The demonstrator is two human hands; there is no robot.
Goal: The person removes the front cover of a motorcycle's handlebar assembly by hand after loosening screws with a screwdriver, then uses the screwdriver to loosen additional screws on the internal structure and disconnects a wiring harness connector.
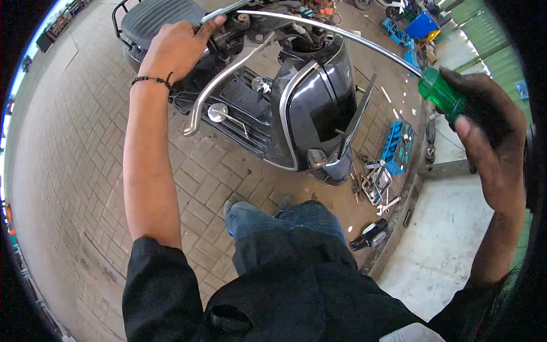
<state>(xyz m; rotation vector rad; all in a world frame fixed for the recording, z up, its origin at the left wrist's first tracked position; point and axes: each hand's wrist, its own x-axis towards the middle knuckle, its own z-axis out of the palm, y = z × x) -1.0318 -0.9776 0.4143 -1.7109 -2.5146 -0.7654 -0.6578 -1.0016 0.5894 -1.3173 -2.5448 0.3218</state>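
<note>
My right hand (490,125) grips the clear green handle of a screwdriver (441,94). Its long, shiny shaft looks bowed in this view and runs left across the top of a black scooter (322,105). The thin end lies close to my left hand (176,48), which is closed on a silver metal strip (222,10) beside the scooter's dark upper parts; some of its fingers are hidden. Below that hand, a bent silver tube (213,80) curves down toward me. A round silver piece (217,112) with a thin stem rests on the ridged footboard.
The scooter's dark seat (162,20) is at the upper left. On the ground to the right are a blue toolbox (393,147), several wrenches (379,182) and a black tool (369,235). A pale low wall (450,228) runs along the right, and paving bricks (91,131) cover the ground.
</note>
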